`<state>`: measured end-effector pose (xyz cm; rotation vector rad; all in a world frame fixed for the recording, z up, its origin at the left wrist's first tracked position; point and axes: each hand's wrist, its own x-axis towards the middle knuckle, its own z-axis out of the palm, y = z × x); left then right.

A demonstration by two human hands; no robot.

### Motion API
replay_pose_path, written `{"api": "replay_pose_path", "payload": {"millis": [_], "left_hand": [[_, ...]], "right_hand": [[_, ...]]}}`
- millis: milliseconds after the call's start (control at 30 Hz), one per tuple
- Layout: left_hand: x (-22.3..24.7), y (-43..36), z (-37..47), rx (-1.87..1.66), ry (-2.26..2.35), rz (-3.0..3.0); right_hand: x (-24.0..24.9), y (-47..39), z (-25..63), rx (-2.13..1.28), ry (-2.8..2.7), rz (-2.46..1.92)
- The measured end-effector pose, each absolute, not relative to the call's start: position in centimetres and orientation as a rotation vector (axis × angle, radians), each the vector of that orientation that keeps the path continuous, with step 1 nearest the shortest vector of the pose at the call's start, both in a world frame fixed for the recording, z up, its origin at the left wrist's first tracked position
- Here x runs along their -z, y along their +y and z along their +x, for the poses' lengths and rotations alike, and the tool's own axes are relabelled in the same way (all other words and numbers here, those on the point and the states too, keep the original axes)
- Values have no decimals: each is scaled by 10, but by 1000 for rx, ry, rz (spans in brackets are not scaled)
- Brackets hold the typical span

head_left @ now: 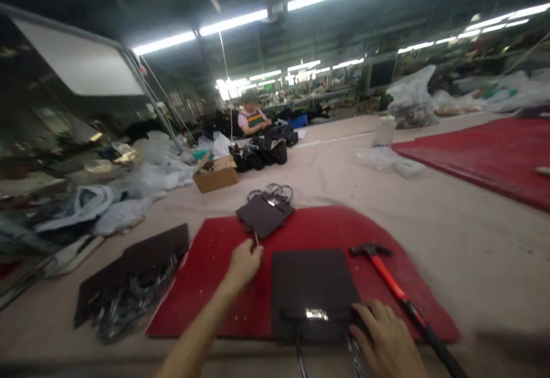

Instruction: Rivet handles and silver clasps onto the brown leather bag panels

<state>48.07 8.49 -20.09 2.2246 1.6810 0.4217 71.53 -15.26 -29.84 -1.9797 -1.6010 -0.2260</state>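
Observation:
On a red board (206, 286) lies a dark brown bag panel (313, 280) with a silver clasp (317, 313) and plastic-wrapped handles at its near edge. My right hand (384, 332) rests at the panel's lower right corner, its fingers bent over the edge. To the left of the panel, my left hand (246, 260) is closed on a thin metal tool (256, 237) that points away from me. Just beyond its tip lie stacked brown bag pieces (265, 212) with wrapped handles. A hammer (389, 275) with a red and black handle lies right of the panel.
More brown pieces (141, 258) with wrapped handles lie at the left. Farther back are a cardboard box (215, 177), black bags (262, 154) and a seated person (251, 119). Another red sheet (485, 152), a plastic bottle (384, 132) and plastic bags (412, 100) are at the right.

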Motion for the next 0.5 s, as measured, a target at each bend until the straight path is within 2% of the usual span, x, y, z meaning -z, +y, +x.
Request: {"api": "replay_pose_path", "payload": {"millis": [133,300,400,500], "left_hand": [[206,141,425,-146,1891,2223],[223,154,392,43,1988,2254],[228,146,388,8,1989,2371],[230,124,394,-229,1851,2580]], "right_hand": [[290,-155,706,193,-1752,-2086],[277,-152,704,158,-1805,-2131],[274,-153,703,56,-1780,-2124],[269,-152,699,-1,-1730,-2081]]}}
